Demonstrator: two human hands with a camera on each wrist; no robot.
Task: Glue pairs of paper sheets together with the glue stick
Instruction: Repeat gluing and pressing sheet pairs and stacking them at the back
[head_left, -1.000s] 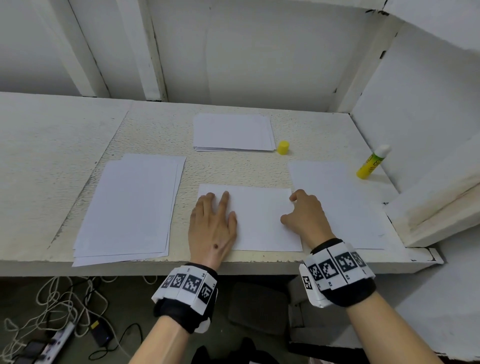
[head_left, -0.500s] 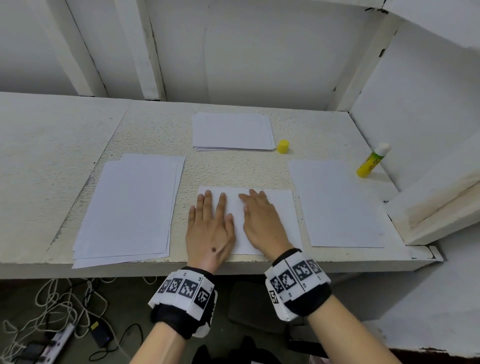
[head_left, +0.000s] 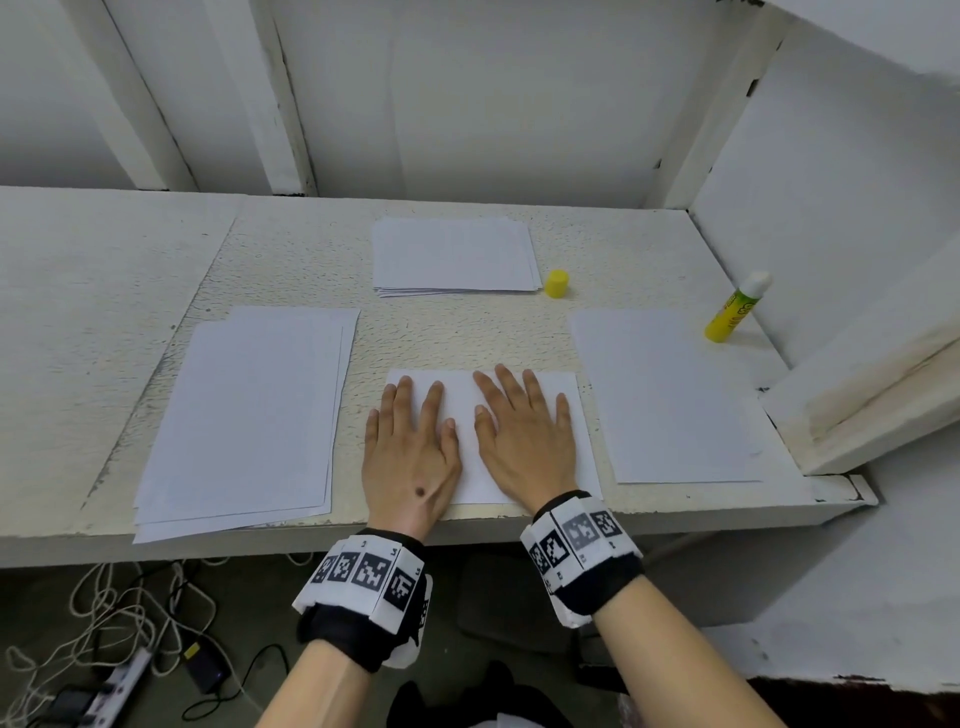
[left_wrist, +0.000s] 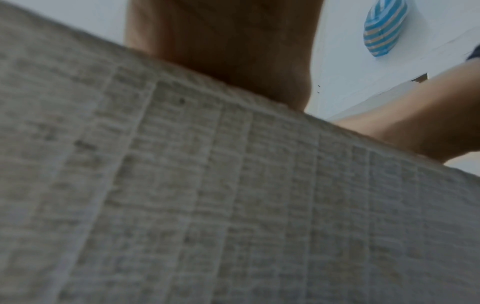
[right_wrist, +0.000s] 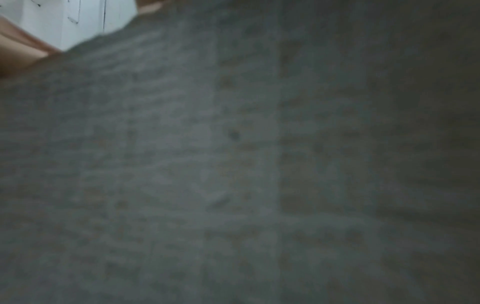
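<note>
1. lying flat at the near middle of the tabletop (head_left: 291, 270), the centre sheet (head_left: 462, 410) is plain white, its long axis running left to right.
2. both grips rest on it, fingers straight: the left hand (head_left: 410, 452) covers its left edge, the right hand (head_left: 527, 441) its middle-right.
3. the glue stick (head_left: 735, 309), yellow with a white tip, stands tilted at the far right, well apart from the right hand; its yellow cap (head_left: 557, 283) stands beside the far stack of sheets (head_left: 452, 254).

dark blurred grainy surface (right_wrist: 259, 164) fills frame; skin (right_wrist: 18, 51) upper left
</note>
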